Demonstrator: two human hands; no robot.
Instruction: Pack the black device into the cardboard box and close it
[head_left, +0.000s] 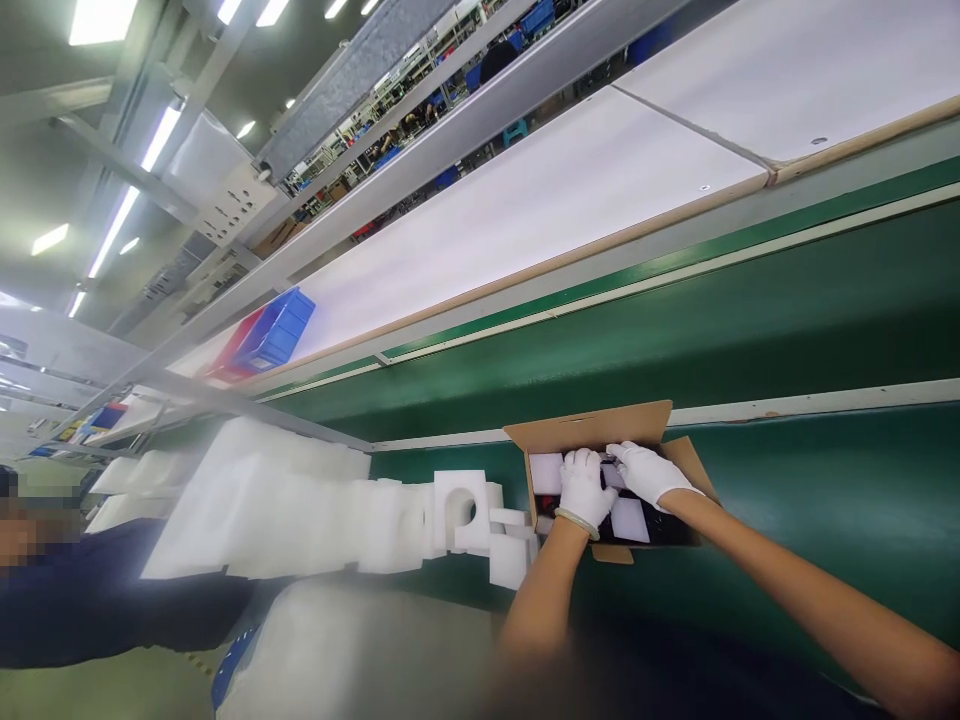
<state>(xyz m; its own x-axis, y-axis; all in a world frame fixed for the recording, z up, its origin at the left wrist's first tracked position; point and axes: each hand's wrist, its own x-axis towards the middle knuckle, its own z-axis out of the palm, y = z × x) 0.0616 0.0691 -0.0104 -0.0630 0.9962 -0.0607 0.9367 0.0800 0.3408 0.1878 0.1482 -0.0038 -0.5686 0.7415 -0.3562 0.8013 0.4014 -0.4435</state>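
Note:
An open cardboard box [592, 424] sits on the green conveyor belt [787, 330]. Inside it lie white foam pieces [628, 520] around something black. My left hand [585, 488], in a white glove, reaches into the box with fingers curled down onto the contents. My right hand [645, 470], also gloved, lies flat over the box's middle, fingers stretched toward the left hand. The two hands touch or nearly touch. What lies under them is hidden.
A row of white foam inserts [322, 510] stretches to the left of the box. A blue bin [279, 328] and a red one stand on the white shelf [540, 200] beyond the belt. Another person in dark blue [82, 600] is at the left edge.

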